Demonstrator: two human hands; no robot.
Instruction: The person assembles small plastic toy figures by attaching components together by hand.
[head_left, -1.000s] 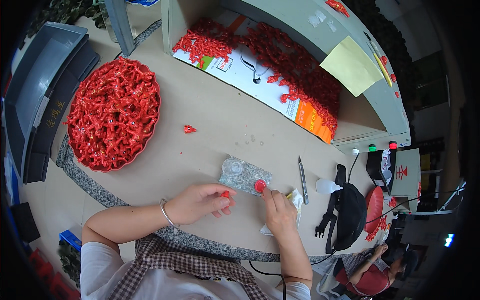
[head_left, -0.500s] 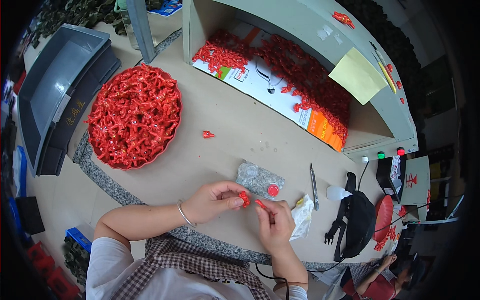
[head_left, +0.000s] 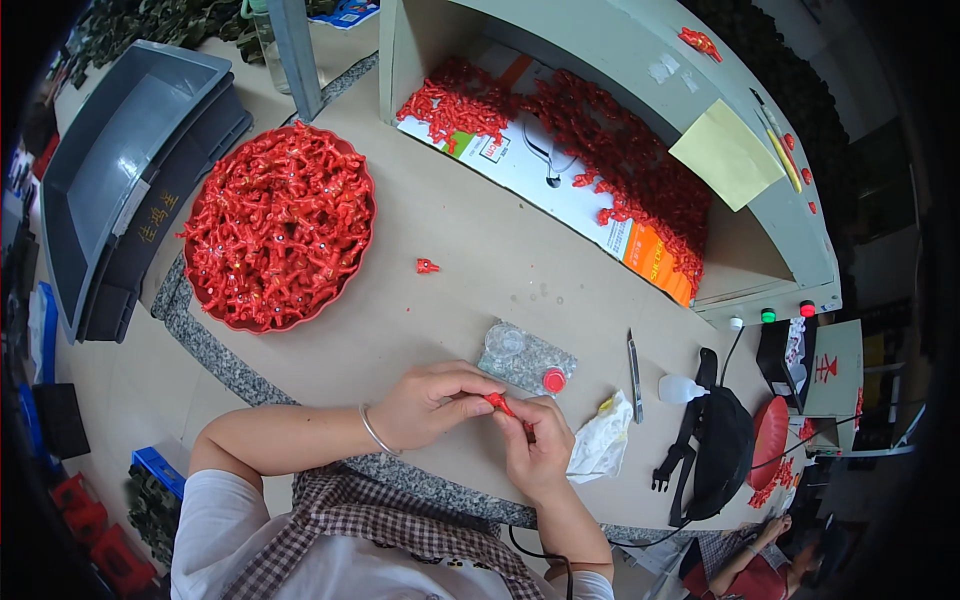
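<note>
Pinching a small red plastic piece [head_left: 497, 402] between them, the left hand [head_left: 432, 403] and right hand [head_left: 535, 447] met at the table's near edge [head_left: 300, 400], both closed on it; a loose grip could probably drop it toward the lap; compared with a second earlier, the hands sat closer together, nearer the clear bag [head_left: 525, 355].

Both hands drew together at the bench [head_left: 480, 290] edge; the right hand [head_left: 537, 447] left the red cap [head_left: 553, 380] and met the left hand [head_left: 430, 402] on a small red piece [head_left: 497, 402].
</note>
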